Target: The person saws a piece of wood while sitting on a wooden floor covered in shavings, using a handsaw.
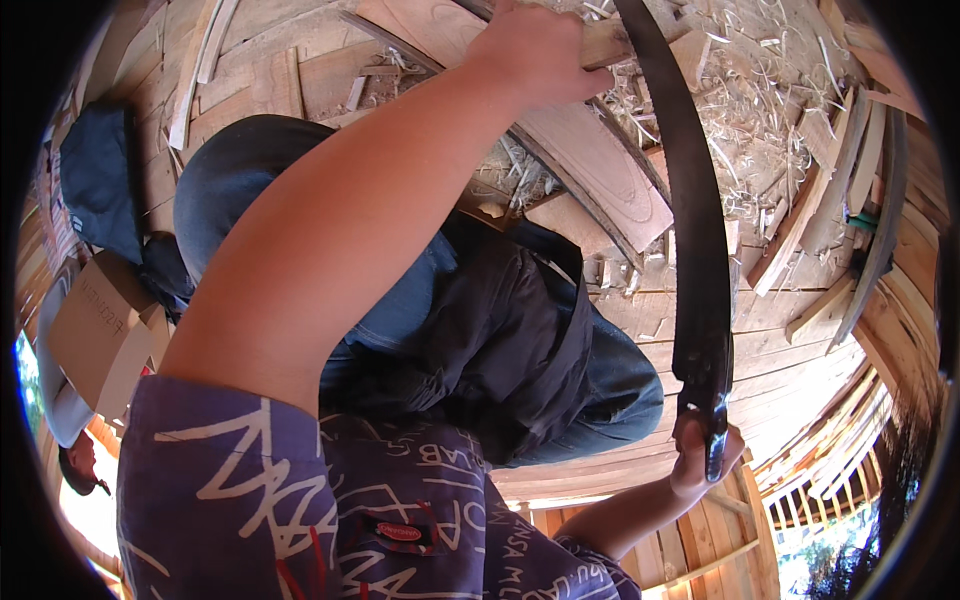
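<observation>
My right hand [700, 455], low at the right, is wrapped round the dark handle of a long machete [697, 230]. Its broad dark blade rises to the top edge of the view, curving slightly. My left arm stretches up across my lap. At its end my left hand [530, 52] is closed on a short piece of wood [606, 44], whose free end lies close beside the upper blade. Whether blade and wood touch, I cannot tell. Beneath that hand a reddish plank [595, 165] with dark edges slants across the floor.
Pale shavings [765, 150] and offcuts litter the board floor. Rough slats [810, 200] lie to the right, and thin strips [200, 70] at the upper left. A dark bag [100, 180] and a cardboard box [95, 330] stand left of my bent knees. Another person [65, 400] is at the left edge.
</observation>
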Demonstrator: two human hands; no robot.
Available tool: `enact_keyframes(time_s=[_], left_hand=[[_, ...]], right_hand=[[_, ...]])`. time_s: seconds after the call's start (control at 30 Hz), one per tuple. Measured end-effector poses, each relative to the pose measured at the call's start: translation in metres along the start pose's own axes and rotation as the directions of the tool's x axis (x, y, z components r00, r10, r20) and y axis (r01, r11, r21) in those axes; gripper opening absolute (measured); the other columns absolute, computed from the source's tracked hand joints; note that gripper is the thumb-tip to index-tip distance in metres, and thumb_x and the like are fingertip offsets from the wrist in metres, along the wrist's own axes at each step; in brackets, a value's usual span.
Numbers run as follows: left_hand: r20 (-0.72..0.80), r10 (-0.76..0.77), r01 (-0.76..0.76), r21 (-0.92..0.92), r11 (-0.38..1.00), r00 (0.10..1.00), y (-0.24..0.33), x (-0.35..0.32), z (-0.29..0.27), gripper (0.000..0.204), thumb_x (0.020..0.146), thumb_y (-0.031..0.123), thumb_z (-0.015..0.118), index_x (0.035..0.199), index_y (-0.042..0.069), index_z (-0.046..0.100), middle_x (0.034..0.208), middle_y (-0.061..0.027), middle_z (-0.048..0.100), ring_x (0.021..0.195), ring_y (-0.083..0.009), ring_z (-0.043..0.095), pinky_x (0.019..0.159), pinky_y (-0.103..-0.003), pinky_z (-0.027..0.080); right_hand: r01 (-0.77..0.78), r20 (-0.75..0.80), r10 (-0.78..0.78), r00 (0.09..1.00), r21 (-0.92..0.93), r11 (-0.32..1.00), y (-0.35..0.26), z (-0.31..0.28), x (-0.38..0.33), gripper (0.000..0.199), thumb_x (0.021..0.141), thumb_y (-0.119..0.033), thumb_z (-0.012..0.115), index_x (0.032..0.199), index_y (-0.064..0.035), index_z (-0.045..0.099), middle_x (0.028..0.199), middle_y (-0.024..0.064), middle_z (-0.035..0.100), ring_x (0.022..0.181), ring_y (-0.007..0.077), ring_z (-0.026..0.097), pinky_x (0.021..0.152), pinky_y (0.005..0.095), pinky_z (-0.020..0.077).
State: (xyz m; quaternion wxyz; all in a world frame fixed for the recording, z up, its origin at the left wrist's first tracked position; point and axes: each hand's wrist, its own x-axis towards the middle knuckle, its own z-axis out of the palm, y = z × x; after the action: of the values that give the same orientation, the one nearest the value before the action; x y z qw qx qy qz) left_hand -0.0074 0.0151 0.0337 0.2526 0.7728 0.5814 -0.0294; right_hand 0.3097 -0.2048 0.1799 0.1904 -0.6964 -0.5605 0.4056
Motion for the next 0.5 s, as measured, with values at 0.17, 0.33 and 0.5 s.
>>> enact_keyframes(time_s=[0.17, 0.33, 0.5], left_hand=[[-0.178, -0.143, 0.126, -0.1, 0.987, 0.974, -0.011, 0.006, 0.034, 0.054, 0.076, 0.049, 0.061, 0.096, -0.001, 0.066, 0.085, -0.0183, 0.068, 0.09, -0.0301, 0.064, 0.099, -0.042, 0.036], [-0.183, -0.167, 0.148, -0.114, 0.982, 0.969, -0.016, 0.01, 0.036, 0.051, 0.075, 0.048, 0.061, 0.096, 0.002, 0.067, 0.083, -0.0151, 0.068, 0.089, -0.0278, 0.065, 0.099, -0.042, 0.036], [-0.204, -0.175, 0.14, -0.173, 0.975, 0.963, -0.012, 0.004, 0.032, 0.051, 0.076, 0.048, 0.061, 0.094, 0.001, 0.068, 0.084, -0.0163, 0.068, 0.089, -0.0285, 0.065, 0.098, -0.041, 0.038]], right_hand=[[0.184, 0.075, -0.195, 0.978, 0.129, 0.974, -0.013, 0.065, 0.11, 0.033, 0.08, -0.022, 0.066, 0.059, -0.0006, 0.053, 0.045, 0.0011, 0.042, 0.041, 0.009, 0.037, 0.041, 0.0273, 0.0215], [0.032, 0.054, -0.056, 0.997, 0.37, 0.929, -0.045, 0.062, 0.168, 0.027, 0.08, -0.014, 0.063, 0.061, 0.0002, 0.049, 0.044, 0.0008, 0.037, 0.037, 0.0074, 0.031, 0.037, 0.026, 0.0182], [0.089, 0.082, -0.119, 0.989, 0.304, 0.949, 0.007, 0.04, 0.122, 0.023, 0.082, -0.012, 0.061, 0.066, -0.002, 0.047, 0.047, -0.0009, 0.033, 0.038, 0.0087, 0.029, 0.039, 0.0258, 0.0194]])
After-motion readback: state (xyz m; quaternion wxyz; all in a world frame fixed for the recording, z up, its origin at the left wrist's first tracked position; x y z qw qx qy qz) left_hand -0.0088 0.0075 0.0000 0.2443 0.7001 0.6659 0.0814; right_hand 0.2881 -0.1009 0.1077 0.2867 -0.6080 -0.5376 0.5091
